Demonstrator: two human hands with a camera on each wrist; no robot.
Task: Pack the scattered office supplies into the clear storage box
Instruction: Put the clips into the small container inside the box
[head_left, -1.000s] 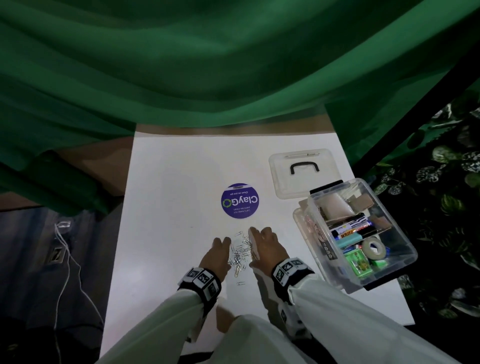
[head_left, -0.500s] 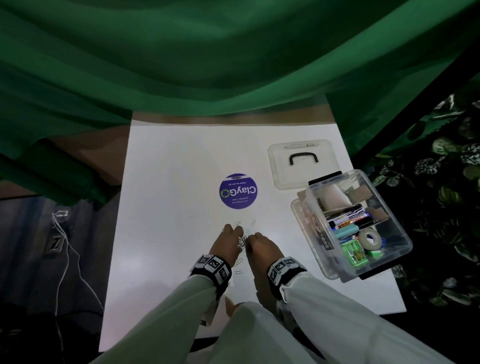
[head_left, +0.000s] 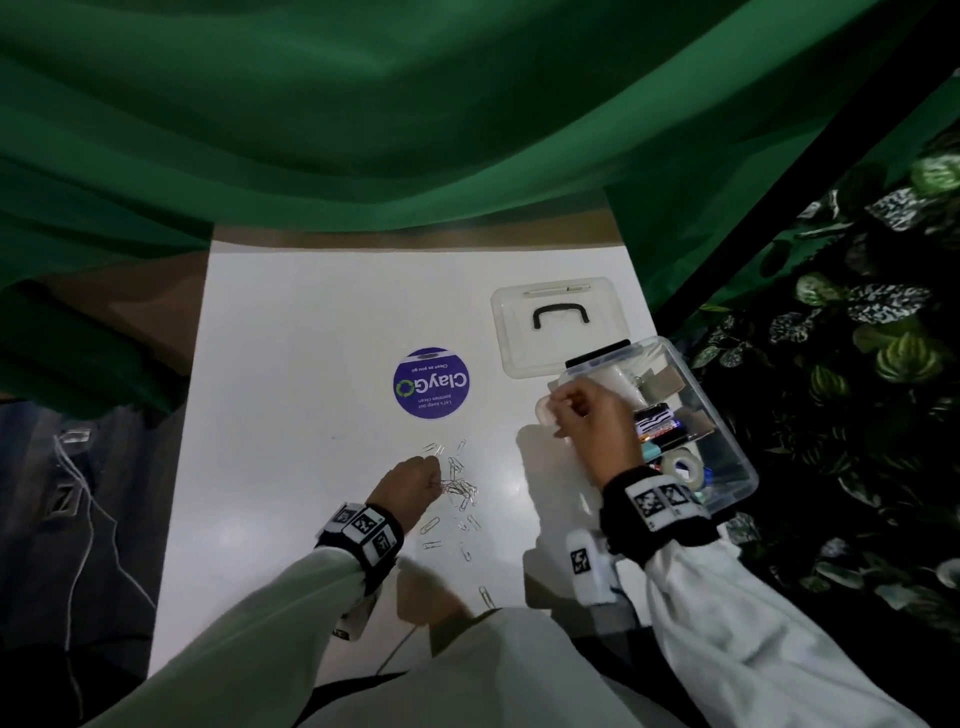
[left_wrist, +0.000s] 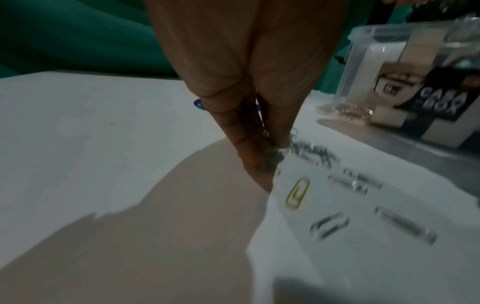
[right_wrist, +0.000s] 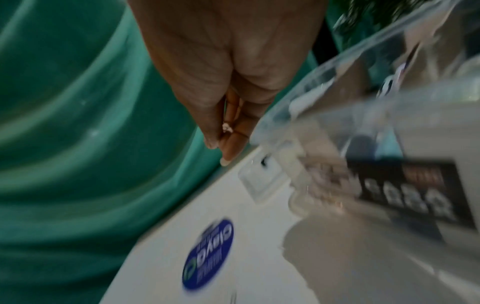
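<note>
1. Left hand (head_left: 413, 486) on the bench (head_left: 291, 364), fingers bunched, pinching paper clips (head_left: 460, 486) from the loose pile, near centre.
2. Right hand (head_left: 592, 415) raised over the box (head_left: 727, 415) near-left rim, fingertips pinched on something small (blurred, likely clips).
3. Box at right, open; lid (head_left: 558, 322) just beyond it.

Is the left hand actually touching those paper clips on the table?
Touching. The left wrist view shows the left hand with fingertips pinched on the paper clips; the head view agrees.
</note>
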